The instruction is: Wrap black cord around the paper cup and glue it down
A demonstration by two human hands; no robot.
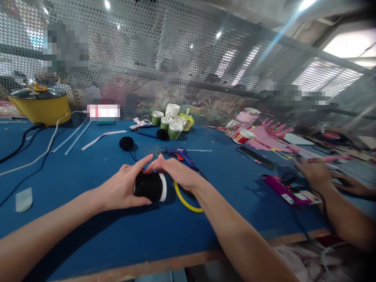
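A paper cup (149, 187) lies on its side, wrapped in black yarn, with its white rim facing right. My left hand (125, 186) grips it from the left, thumb below and fingers above. Over the cup's far upper side curls my right hand (179, 172), its fingertips touching the cup; its thumb is mostly hidden. From a ball of black yarn (126, 143) behind the hands, a strand runs toward the fingers. A blue hot glue gun (180, 154) lies just beyond my right hand. Beside my right wrist is a yellow ring (186, 203), partly covered.
Several green-and-white cups (175, 131) stand at the back, near another black yarn ball (162, 134). A yellow electric pot (44, 107) is at the far left. On the right, a co-worker's hands (315, 172) are near a purple power strip (289, 190). A perforated metal screen (194, 90) closes the back.
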